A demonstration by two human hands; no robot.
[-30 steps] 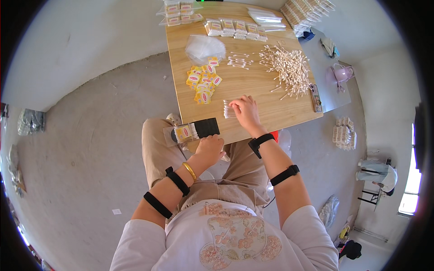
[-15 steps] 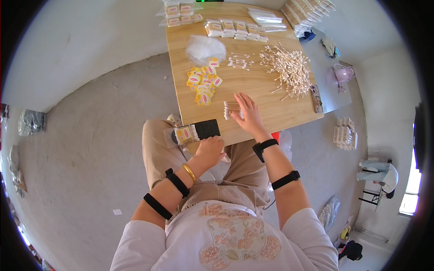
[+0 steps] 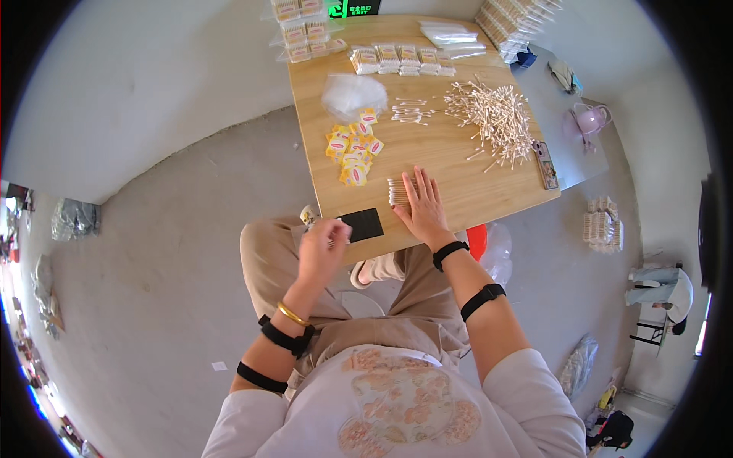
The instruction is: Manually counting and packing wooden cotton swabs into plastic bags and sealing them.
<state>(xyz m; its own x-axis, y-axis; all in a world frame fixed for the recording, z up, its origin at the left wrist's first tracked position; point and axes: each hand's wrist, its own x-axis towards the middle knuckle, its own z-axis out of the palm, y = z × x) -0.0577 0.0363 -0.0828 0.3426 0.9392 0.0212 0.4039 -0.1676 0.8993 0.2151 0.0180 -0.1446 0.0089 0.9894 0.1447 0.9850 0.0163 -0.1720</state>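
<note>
Smooth, pale wooden bench (image 3: 473,200) with a faint sheen; glossy clear plastic bags (image 3: 353,97); paper-looking yellow cards (image 3: 353,153); matt, cottony-tipped swabs (image 3: 395,192); matt black pad (image 3: 363,225); polished gold-coloured metal bracelet (image 3: 292,314); matt cloth trousers (image 3: 263,256); dull concrete-like floor (image 3: 191,252).

bright pic; l. hand (image 3: 321,248) blurred; edges dark, v. bent

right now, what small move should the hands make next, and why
Perhaps the right hand should close lightly around the neat row of white cotton swabs: they lie side by side on the pale wooden table, partly covered by that open hand, while the blurred left hand is beside the flat black rectangular pad.
</note>
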